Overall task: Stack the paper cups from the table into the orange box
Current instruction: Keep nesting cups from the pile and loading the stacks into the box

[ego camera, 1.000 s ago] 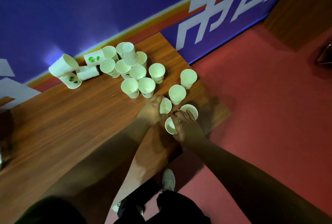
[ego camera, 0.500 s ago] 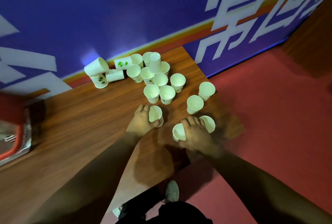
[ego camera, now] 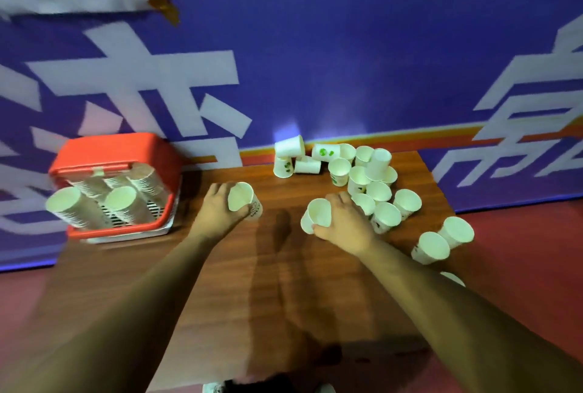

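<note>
Over the brown wood-grain worktop (ego camera: 284, 291), the left hand (ego camera: 217, 214) is curled round one white paper cup (ego camera: 241, 201), fingers wrapped on its side, mouth tipped toward the camera. Can't tell whether it is lifted or resting on the surface. The right hand (ego camera: 345, 227) grips a second white paper cup (ego camera: 317, 216) from the side, mouth facing left and up. The hands are mid-worktop, apart from each other.

An orange plastic box (ego camera: 116, 148) sits at the back left against the wall. It holds leaning stacks of nested cups (ego camera: 75, 208); the whole box is motion-blurred.

A loose cup cluster (ego camera: 378, 193) stands just right of the right hand, mostly upright. The nearest ones are partly covered by the knuckles, contact unclear. Some tipped-over cups (ego camera: 303, 167) lie at the back by the blue printed wall banner (ego camera: 347, 45). A pair of standing cups (ego camera: 430, 249) is near the right edge. Another cup rim (ego camera: 452, 277) is mostly hidden behind the right forearm. The red floor (ego camera: 530, 266) is to the right. A pale shoe tip (ego camera: 214, 389) is cut off at the bottom.
</note>
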